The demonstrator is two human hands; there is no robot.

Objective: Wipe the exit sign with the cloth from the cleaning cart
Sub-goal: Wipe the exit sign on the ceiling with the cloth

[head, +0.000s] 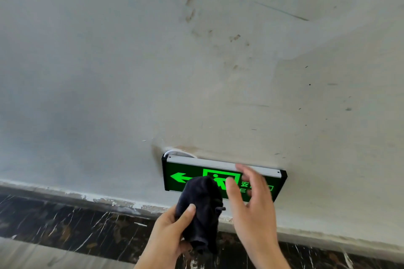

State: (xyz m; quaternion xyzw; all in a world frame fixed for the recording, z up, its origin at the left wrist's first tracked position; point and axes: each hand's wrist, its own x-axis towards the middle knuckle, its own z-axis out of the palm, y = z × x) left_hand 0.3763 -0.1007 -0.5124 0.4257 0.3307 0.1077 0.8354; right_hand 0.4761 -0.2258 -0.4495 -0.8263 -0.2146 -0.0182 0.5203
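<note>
A green-lit exit sign (185, 170) with a left arrow and a running figure is mounted low on the wall, its silver top rail showing. My left hand (168, 231) grips a bunched dark cloth (201, 207), whose upper end rests against the sign's lower middle. My right hand (251, 201) hovers in front of the sign's right half with its fingers spread and nothing in it, hiding part of the lettering.
The pale plaster wall (131, 72) is scuffed with brown marks above the sign. A dark marble skirting (65, 220) with flaking paint on its top edge runs along the bottom. A white cable (175, 152) loops out above the sign's left corner.
</note>
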